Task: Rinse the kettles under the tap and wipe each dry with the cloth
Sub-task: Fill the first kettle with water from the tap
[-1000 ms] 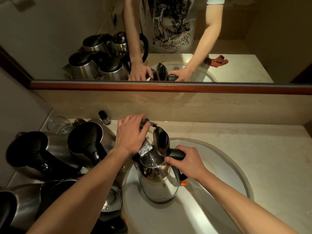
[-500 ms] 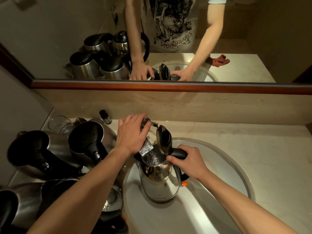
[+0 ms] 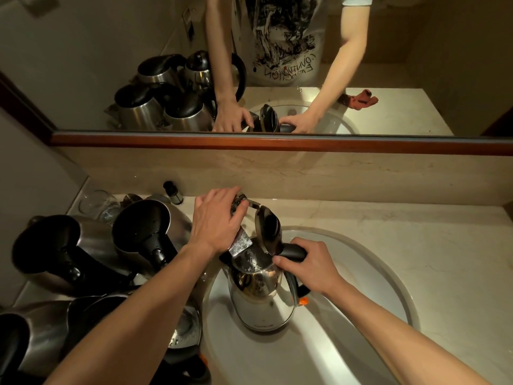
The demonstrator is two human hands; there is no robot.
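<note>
Presently our right hand [image 3: 311, 266] grips the kettle [image 3: 261, 298] handle; our left hand [image 3: 215, 220] clasps the tap [image 3: 241, 240]. Overfilling risks a slipping, heavy kettle.

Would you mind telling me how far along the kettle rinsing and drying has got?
Early, as far as the picture shows. In hand: the right hand grips the open kettle by its handle in the sink, under the tap, on which the left hand rests. Nothing shows any kettle finished: the other kettles crowd the counter, state unclear. Wiping is left; the cloth shows only in the mirror, untouched.
</note>
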